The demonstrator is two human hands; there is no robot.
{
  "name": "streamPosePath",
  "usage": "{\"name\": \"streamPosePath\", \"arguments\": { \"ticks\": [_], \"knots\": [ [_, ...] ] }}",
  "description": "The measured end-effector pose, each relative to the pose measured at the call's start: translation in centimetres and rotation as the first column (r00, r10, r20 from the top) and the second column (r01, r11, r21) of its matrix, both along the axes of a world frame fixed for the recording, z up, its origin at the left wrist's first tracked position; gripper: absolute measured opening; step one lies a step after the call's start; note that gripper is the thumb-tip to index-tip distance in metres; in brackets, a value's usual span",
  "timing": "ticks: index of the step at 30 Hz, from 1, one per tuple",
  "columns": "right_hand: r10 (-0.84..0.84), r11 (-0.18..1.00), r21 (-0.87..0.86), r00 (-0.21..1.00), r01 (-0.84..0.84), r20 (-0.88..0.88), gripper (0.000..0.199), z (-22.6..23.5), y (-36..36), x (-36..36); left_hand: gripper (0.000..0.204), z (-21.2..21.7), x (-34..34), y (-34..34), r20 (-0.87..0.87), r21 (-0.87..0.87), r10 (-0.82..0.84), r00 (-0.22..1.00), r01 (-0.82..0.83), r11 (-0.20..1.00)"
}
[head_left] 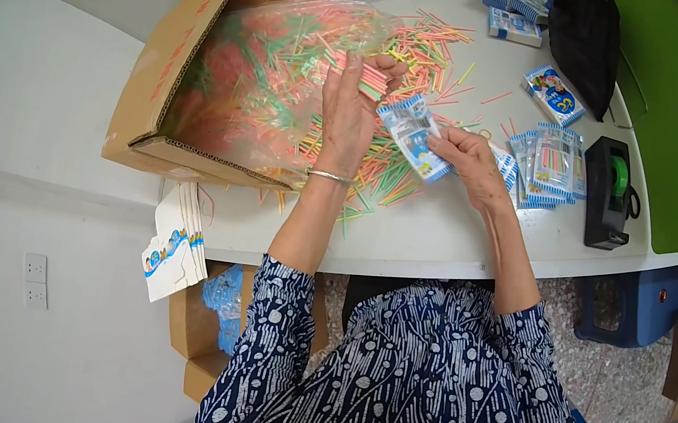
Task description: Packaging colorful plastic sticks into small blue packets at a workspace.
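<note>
upper centre, the left hand (347, 119) cups a stick bundle (373, 80), the right hand (470, 162) pinches a packet (410, 138); slackened left fingers could spill sticks; we can't quite see the packet's mouth.

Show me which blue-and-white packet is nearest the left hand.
The packet pinched in the right hand, close to the straws in the left hand; the stacked packets lie farther right, by the tape dispenser.
</note>
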State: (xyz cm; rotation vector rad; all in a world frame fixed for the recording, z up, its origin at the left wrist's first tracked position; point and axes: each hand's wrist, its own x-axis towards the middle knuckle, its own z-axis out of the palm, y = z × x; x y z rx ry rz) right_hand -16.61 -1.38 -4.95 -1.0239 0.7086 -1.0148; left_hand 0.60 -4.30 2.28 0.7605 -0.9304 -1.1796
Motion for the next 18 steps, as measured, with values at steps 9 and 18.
{"name": "streamPosePath", "arguments": {
  "ticks": [9, 18],
  "knots": [
    [0.152, 0.987, -0.043, 0.983, -0.157, -0.105, 0.022, -0.8, 0.1, -1.1, 0.042, 0.6, -0.9, 1.7, 0.159, -0.029, -0.079, 0.984, 0.085, 0.996],
    [0.119, 0.991, -0.048, 0.989, -0.123, -0.090, 0.022, -0.7, 0.4, -1.2, 0.044, -0.8, -0.7, 3.3, 0.358, 0.052, -0.165, 0.919, 0.156, 0.986]
  ]
}}
